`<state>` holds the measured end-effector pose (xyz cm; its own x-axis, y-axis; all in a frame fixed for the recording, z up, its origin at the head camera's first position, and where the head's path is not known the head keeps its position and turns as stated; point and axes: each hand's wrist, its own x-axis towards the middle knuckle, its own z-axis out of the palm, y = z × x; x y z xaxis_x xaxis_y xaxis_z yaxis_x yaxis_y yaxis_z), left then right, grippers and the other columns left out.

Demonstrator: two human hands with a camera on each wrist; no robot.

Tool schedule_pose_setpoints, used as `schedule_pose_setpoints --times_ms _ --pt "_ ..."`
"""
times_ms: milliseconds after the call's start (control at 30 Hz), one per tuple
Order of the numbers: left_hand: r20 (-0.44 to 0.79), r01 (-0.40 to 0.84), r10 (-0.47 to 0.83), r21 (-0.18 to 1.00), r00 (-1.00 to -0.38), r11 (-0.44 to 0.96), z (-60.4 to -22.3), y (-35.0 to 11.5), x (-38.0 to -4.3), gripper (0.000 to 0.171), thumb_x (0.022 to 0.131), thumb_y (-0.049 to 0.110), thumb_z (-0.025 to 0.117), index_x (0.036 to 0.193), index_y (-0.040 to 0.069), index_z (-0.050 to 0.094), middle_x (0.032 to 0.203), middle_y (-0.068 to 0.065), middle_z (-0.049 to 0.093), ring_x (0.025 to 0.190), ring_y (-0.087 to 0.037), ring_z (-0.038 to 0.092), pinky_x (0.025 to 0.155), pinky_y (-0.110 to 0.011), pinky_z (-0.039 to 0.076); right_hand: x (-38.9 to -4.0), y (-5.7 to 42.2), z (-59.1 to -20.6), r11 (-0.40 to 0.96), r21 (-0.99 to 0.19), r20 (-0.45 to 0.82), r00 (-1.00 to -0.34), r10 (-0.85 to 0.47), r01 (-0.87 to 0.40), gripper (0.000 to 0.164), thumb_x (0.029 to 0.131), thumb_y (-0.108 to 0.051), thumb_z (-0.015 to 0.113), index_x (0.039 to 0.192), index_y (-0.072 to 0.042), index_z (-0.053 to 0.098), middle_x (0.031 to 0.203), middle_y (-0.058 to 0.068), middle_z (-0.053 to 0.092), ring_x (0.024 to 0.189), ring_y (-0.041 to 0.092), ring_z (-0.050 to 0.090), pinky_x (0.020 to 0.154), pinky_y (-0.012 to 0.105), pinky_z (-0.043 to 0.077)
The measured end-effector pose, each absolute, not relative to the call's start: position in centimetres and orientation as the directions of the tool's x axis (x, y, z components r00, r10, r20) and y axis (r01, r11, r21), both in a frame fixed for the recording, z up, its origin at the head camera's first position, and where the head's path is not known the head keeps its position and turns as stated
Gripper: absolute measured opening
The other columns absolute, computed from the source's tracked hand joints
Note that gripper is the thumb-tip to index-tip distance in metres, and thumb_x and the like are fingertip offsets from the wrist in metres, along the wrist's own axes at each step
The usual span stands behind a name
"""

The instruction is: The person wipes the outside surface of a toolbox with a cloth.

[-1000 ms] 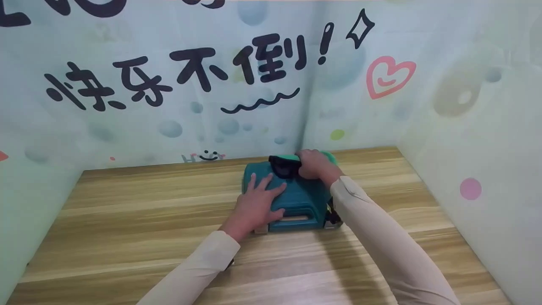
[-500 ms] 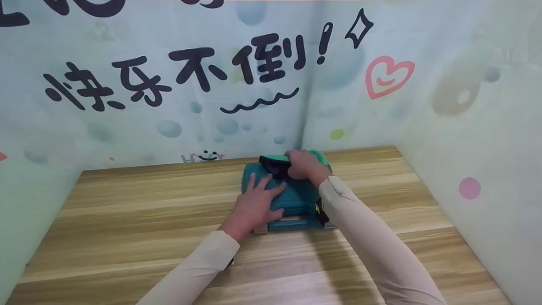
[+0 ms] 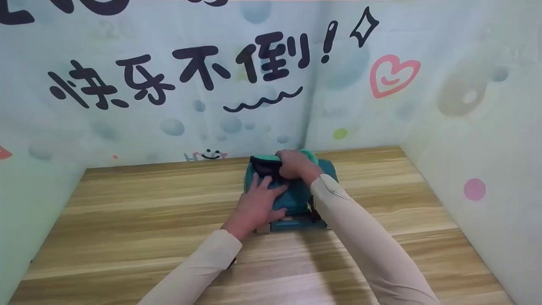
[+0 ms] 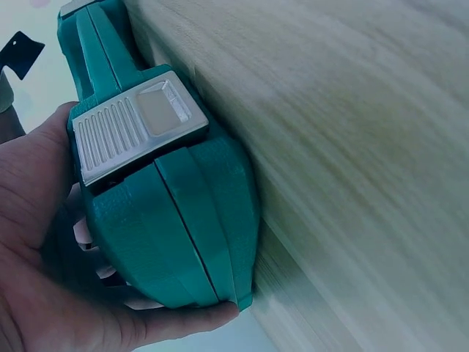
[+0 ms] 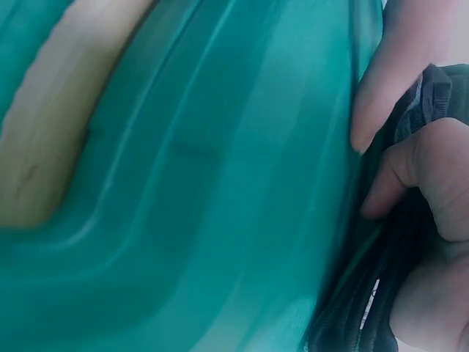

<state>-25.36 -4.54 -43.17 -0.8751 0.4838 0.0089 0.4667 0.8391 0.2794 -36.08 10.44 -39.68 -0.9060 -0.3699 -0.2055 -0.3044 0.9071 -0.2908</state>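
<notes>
A teal plastic carrying case (image 3: 298, 199) lies flat on the wooden table, its handle side facing me. My left hand (image 3: 256, 205) rests spread on its left part, fingers straight and apart. In the left wrist view the case's edge shows a silver latch (image 4: 139, 128) and a handle (image 4: 110, 55). My right hand (image 3: 296, 165) grips a green-and-black fabric piece (image 3: 266, 166) over the far part of the case. Up close in the right wrist view, its dark stitched cloth (image 5: 432, 92) is bunched between thumb and fingers, right beside the case's surface.
The wood-grain table (image 3: 161, 203) runs around the case. A printed backdrop (image 3: 190, 127) stands behind it, close to the case's far edge, and a pale side wall (image 3: 478, 140) rises at the right. A small dark item (image 3: 231, 263) shows under the left sleeve.
My right hand has moved left across the far part of the case with the fabric piece, toward my left fingertips. The left hand and the case have stayed in place.
</notes>
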Motion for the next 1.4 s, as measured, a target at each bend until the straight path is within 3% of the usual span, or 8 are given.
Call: schedule_pose_setpoints --times_ms 333,533,800,1400 --pt "-0.004 0.465 0.487 0.291 -0.873 0.836 -43.0 -4.6 -25.3 0.063 0.096 0.046 0.068 0.152 0.025 0.051 0.150 -0.017 0.037 0.143 -0.055 0.021 0.088 -0.068 0.047 -36.2 9.5 -39.4 0.893 -0.326 -0.225 -0.891 -0.393 -0.312 0.042 0.098 -0.007 0.052 0.140 0.000 0.057 0.131 0.017 0.062 0.112 0.029 0.060 0.100 0.042 0.046" --pt "-0.011 0.452 0.476 0.293 -0.879 0.842 -43.0 -4.7 -25.3 0.063 0.096 0.046 0.069 0.152 0.026 0.051 0.155 -0.014 0.035 0.143 -0.053 0.022 0.090 -0.068 0.046 -36.3 8.9 -39.3 0.891 -0.343 -0.239 -0.890 -0.389 -0.297 0.046 0.100 -0.009 0.053 0.145 -0.001 0.053 0.138 0.016 0.058 0.120 0.028 0.057 0.103 0.042 0.044" --pt "0.007 0.461 0.484 0.316 -0.875 0.829 -43.1 -4.7 -25.4 0.062 0.095 0.044 0.069 0.152 0.025 0.052 0.155 -0.014 0.036 0.141 -0.055 0.026 0.089 -0.070 0.046 -36.3 8.1 -39.3 0.882 -0.392 -0.279 -0.879 -0.386 -0.263 0.046 0.100 -0.006 0.055 0.146 -0.007 0.053 0.134 0.011 0.060 0.109 0.025 0.056 0.104 0.043 0.043" --pt "0.016 0.458 0.479 0.325 -0.878 0.828 -43.1 -4.7 -25.4 0.064 0.094 0.042 0.070 0.153 0.028 0.050 0.153 -0.012 0.038 0.140 -0.052 0.031 0.091 -0.068 0.046 -37.0 6.6 -39.1 0.892 -0.377 -0.357 -0.849 -0.390 -0.251 0.053 0.097 -0.003 0.054 0.150 -0.010 0.049 0.139 0.010 0.056 0.114 0.024 0.052 0.107 0.042 0.039"
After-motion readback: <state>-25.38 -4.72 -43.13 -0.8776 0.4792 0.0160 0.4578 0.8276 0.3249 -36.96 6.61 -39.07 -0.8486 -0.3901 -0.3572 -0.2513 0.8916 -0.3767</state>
